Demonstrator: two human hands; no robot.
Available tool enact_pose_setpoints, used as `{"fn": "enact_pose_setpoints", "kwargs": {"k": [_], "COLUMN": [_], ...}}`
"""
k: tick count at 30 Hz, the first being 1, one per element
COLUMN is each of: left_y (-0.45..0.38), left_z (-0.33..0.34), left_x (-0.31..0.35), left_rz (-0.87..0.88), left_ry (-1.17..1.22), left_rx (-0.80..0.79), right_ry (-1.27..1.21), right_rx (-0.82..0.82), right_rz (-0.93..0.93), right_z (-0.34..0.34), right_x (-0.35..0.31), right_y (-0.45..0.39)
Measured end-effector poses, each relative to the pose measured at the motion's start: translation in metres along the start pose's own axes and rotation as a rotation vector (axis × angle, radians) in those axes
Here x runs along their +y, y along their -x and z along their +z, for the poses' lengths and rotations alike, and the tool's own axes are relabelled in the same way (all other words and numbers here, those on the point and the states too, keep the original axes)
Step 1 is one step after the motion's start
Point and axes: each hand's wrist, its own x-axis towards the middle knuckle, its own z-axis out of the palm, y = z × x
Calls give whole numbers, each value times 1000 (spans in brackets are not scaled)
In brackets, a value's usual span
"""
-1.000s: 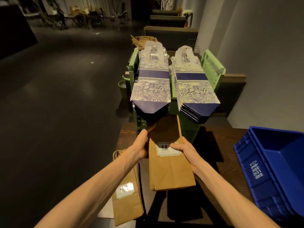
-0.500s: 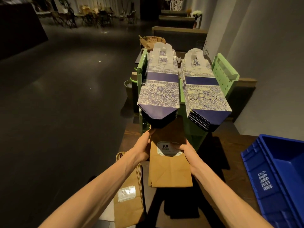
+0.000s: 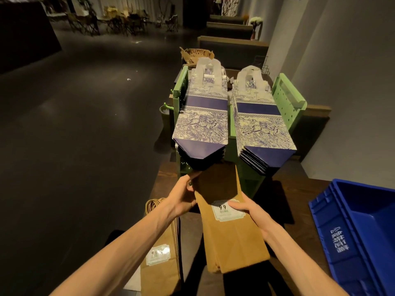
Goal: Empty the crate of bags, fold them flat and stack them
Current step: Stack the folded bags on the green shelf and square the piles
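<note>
Both hands — left hand (image 3: 183, 196) and right hand (image 3: 249, 210) — still grip the brown bag (image 3: 232, 233), now drawn nearer from 12 o'clock — folding looks nearly done.

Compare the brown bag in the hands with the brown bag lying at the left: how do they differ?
The held bag is gripped by the left hand and right hand; the left bag lies untouched. The held bag's far end sits under a blue stack; the left bag's handles show. Both are flat brown paper with a 9.9 label.
</note>
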Motion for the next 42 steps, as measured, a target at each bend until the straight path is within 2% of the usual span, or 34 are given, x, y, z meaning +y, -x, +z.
{"fn": "enact_pose_setpoints", "kwargs": {"k": [3, 6, 11, 16, 20, 26, 30, 36, 39, 42], "left_y": [-2, 2, 15, 2, -2, -10, -8, 7, 1, -1], "left_z": [-1, 3, 25, 26, 34, 14, -2, -11, -13, -15], "left_x": [0, -3, -9, -2, 6, 3, -9, -24, -20, -14], "left_rz": [33, 0, 98, 95, 130, 176, 121, -71, -41, 7], "left_ry": [6, -59, -29, 80, -18, -34, -117, -406, -442, -469], "left_rx": [-4, -4, -30, -3, -7, 123, 215, 20, 34, 81], "right_ry": [14, 22, 42, 22, 7, 3, 0, -46, -105, -95], "right_rx": [-99, -134, -152, -93, 7, 135, 242, 288, 272, 340], "right_rz": [58, 95, 82, 63, 112, 229, 161, -6, -22, -51], "right_z": [-8, -18, -27, -25, -23, -10, -5, 9, 17, 25], "right_x": [2, 4, 2, -7, -13, -26, -25, -22, -22, -23], "right_y": [14, 24, 35, 30, 21, 13, -4, -43, -60, -65]}}
